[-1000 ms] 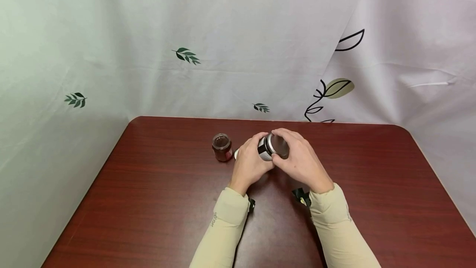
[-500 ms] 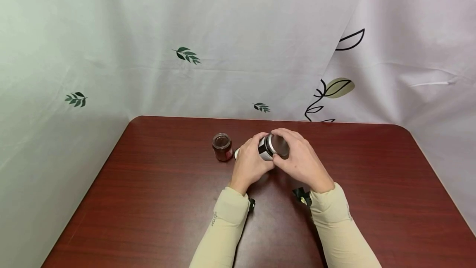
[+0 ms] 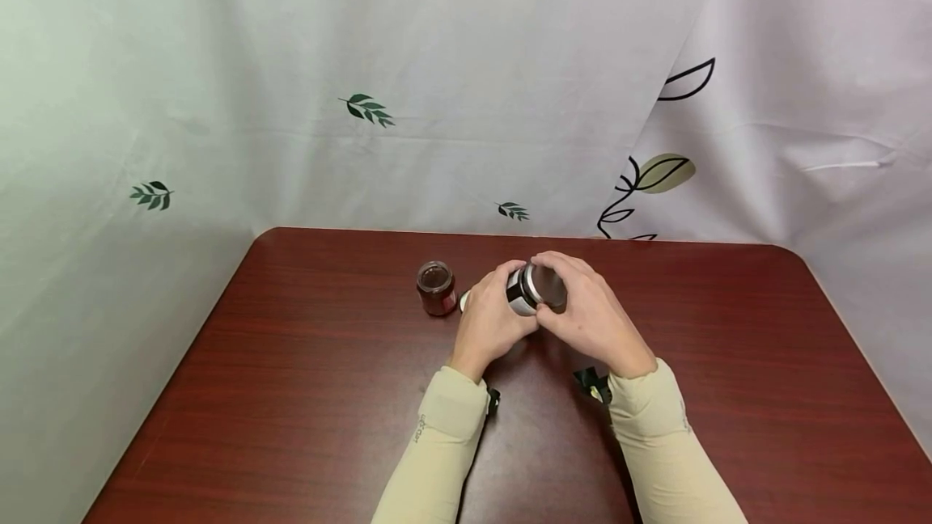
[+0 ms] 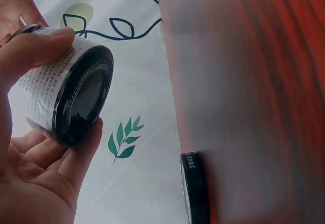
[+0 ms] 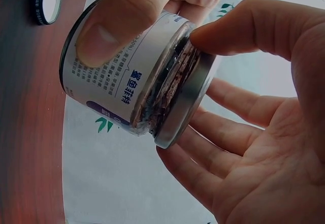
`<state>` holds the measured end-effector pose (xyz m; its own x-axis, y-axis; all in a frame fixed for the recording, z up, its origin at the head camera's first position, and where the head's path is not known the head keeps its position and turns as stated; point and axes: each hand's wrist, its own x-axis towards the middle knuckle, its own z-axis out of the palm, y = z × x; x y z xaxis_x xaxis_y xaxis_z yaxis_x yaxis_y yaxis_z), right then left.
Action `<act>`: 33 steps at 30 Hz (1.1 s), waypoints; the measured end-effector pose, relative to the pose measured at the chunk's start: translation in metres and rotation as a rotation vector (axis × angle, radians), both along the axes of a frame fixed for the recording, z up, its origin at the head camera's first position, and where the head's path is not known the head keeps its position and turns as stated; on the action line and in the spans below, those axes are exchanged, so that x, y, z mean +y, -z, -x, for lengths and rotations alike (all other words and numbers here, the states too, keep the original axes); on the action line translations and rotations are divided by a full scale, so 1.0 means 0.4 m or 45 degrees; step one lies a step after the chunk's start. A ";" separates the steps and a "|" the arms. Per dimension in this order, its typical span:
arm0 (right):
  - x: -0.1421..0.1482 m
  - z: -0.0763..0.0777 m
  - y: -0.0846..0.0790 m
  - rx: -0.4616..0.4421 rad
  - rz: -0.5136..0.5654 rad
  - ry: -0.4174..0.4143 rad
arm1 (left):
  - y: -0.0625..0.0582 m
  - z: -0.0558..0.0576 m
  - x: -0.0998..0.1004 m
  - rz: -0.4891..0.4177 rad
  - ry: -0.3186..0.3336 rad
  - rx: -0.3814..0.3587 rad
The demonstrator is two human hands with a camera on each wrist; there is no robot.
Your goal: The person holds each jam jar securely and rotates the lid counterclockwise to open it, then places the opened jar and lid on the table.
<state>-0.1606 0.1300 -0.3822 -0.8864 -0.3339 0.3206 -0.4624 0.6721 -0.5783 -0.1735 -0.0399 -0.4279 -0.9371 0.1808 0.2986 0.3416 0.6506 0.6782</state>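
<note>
Both hands are on one tilted glass jar [image 3: 518, 294] above the table. My left hand [image 3: 486, 325] grips its body, the thumb lying across the white printed label [image 5: 134, 79] in the right wrist view. My right hand [image 3: 593, 323] holds the silver-edged lid [image 5: 184, 107] between thumb and fingers. Between label and lid the jar's neck shows, with dark stuff behind the glass. The dark jar base [image 4: 86, 99] faces the left wrist camera. Just left of the hands stands a second, uncapped jar [image 3: 436, 302] with dark red contents and a reddish label.
A black-rimmed, white-lined lid [image 5: 48, 0] lies on the table by the uncapped jar, mostly covered by my left hand in the head view. The brown wooden table [image 3: 328, 395] reaches back to a white curtain [image 3: 437, 160] with leaf prints.
</note>
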 end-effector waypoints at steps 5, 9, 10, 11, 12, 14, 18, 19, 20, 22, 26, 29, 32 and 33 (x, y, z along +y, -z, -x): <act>0.001 0.000 0.002 0.001 -0.002 -0.011 | 0.001 0.000 0.000 0.006 -0.001 0.000; 0.001 -0.001 0.002 0.000 -0.002 -0.015 | 0.002 -0.001 0.001 0.010 0.000 -0.006; 0.002 -0.001 0.001 -0.001 -0.001 -0.016 | 0.002 -0.001 0.001 0.012 0.000 -0.007; 0.002 -0.001 0.002 -0.001 0.000 -0.017 | 0.002 -0.001 0.002 0.017 -0.001 -0.006; 0.002 0.000 0.002 -0.001 0.000 -0.018 | 0.003 -0.001 0.002 0.020 -0.001 -0.004; 0.002 0.000 0.002 -0.002 0.002 -0.019 | 0.003 -0.001 0.002 0.025 -0.002 0.001; 0.001 0.002 0.002 -0.004 0.005 -0.020 | 0.002 -0.002 0.001 0.018 0.004 0.009; 0.001 0.002 0.002 -0.004 0.007 -0.020 | 0.002 -0.002 0.001 0.016 0.005 0.008; 0.001 0.003 0.002 -0.003 0.009 -0.022 | 0.002 -0.002 0.001 0.015 0.006 0.008; 0.001 0.004 0.002 -0.001 0.012 -0.022 | 0.002 -0.002 0.000 0.013 0.006 0.006; 0.002 0.005 0.003 0.007 0.020 -0.026 | 0.002 -0.002 0.001 0.013 0.006 0.003; 0.003 0.006 0.004 0.016 0.029 -0.034 | 0.003 -0.001 0.001 0.013 0.008 0.004; 0.003 0.007 0.004 0.019 0.033 -0.043 | 0.003 0.000 0.001 0.012 0.009 0.006; 0.002 0.007 0.004 0.017 0.033 -0.043 | 0.002 0.000 0.001 0.013 0.008 0.006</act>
<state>-0.1635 0.1310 -0.3836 -0.8703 -0.3547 0.3416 -0.4924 0.6408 -0.5890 -0.1734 -0.0396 -0.4288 -0.9345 0.1900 0.3011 0.3491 0.6555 0.6697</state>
